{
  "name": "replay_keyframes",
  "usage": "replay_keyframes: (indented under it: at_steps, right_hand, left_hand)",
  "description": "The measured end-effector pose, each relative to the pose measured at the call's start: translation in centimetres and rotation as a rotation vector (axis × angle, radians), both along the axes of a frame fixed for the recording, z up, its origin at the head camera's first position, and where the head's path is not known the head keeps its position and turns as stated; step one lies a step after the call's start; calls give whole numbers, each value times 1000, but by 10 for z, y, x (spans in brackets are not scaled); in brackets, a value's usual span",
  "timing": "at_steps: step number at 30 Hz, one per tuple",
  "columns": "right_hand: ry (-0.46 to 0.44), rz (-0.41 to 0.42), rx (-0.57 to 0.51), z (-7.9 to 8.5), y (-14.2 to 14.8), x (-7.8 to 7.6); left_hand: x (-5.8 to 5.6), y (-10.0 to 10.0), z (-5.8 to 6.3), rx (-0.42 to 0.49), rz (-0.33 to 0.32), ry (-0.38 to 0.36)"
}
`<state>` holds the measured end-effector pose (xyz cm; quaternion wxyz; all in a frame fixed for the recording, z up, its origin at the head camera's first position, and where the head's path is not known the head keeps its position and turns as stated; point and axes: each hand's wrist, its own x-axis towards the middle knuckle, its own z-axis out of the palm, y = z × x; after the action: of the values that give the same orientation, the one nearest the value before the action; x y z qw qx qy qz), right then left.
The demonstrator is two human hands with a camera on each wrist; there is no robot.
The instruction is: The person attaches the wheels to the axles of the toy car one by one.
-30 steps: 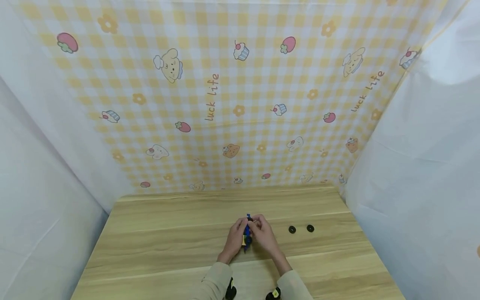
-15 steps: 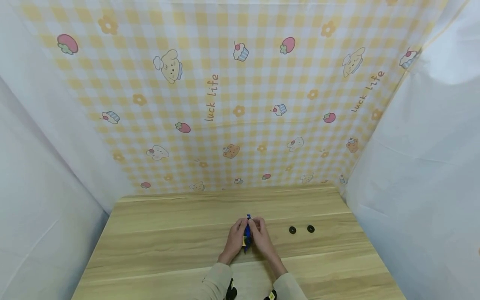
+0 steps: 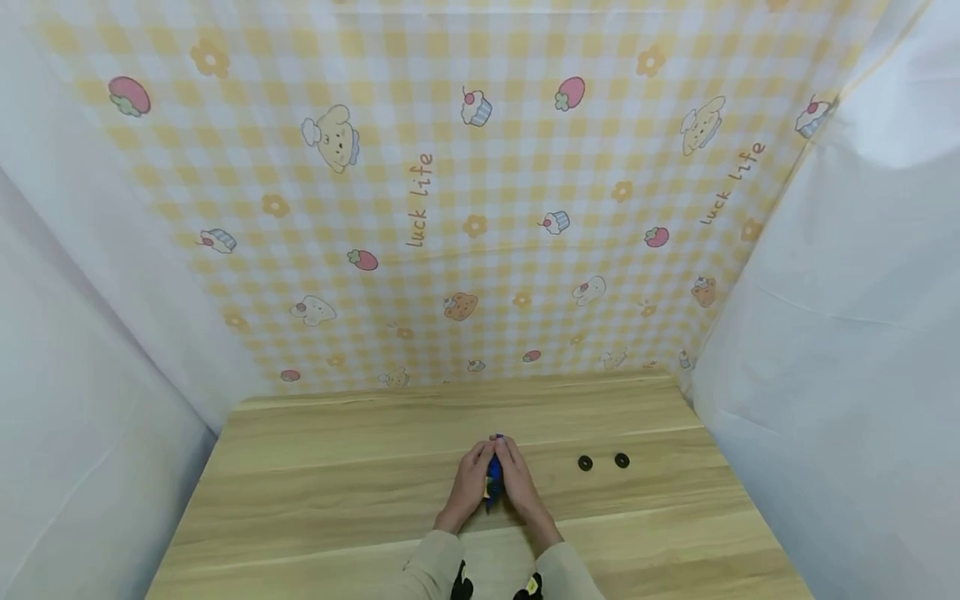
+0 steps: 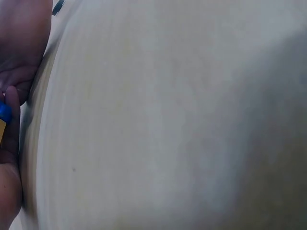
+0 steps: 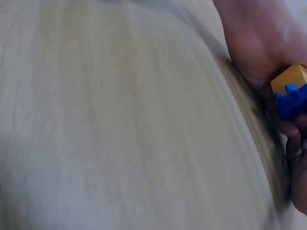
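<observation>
Both hands meet over a small blue and yellow toy vehicle (image 3: pixel 492 483) at the middle of the wooden table. The left hand (image 3: pixel 469 479) grips its left side, while the right hand (image 3: pixel 519 482) holds it from the right, with fingertips close together at the far end. Much of the toy is hidden by the fingers. A yellow block and a blue part of the toy vehicle (image 5: pixel 290 101) show between the hands in the right wrist view. Only a sliver of blue and yellow appears at the edge of the left wrist view.
Two black rings like small tyres, a nearer-in ring (image 3: pixel 585 463) and an outer ring (image 3: pixel 622 460), lie on the table (image 3: pixel 337 475) right of the hands. A yellow checked cloth (image 3: pixel 450 192) hangs behind, with white cloth at both sides.
The right hand has shifted left and closed in around the toy's far end, covering more of it. A dark round part seen earlier at that end is now hidden. The left hand stays nearly in place.
</observation>
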<state>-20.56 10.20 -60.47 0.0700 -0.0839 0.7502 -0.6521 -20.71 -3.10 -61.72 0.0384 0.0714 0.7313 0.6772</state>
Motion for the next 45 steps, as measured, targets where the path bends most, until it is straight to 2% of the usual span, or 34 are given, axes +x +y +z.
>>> replay_keyframes:
  at_steps: [5, 14, 23, 28, 30, 33, 37, 40, 45]
  right_hand:
    - [-4, -5, -33, 1, 0, 2]
    - [-16, -7, -65, -7, 4, 3]
    - [-25, 4, -65, -5, 4, 3]
    - [11, 26, -32, -2, 5, -1]
    - [19, 25, -50, -6, 6, -4]
    - [-3, 6, -71, -19, 6, -9]
    - [-9, -35, -37, -36, 6, -12]
    - [13, -35, -6, -41, 4, -13]
    - [26, -19, -15, -42, 1, -12]
  left_hand:
    - [1, -2, 7, 3, -8, -5]
    - [2, -1, 6, 35, -20, -18]
    - [2, 1, 7, 5, 12, -14]
    - [1, 3, 8, 9, 38, 23]
    - [0, 3, 8, 13, 39, 37]
    - [0, 3, 6, 17, 33, 17]
    - [1, 3, 5, 10, 28, -15]
    - [2, 3, 5, 9, 44, -17]
    - [3, 1, 5, 5, 48, -26]
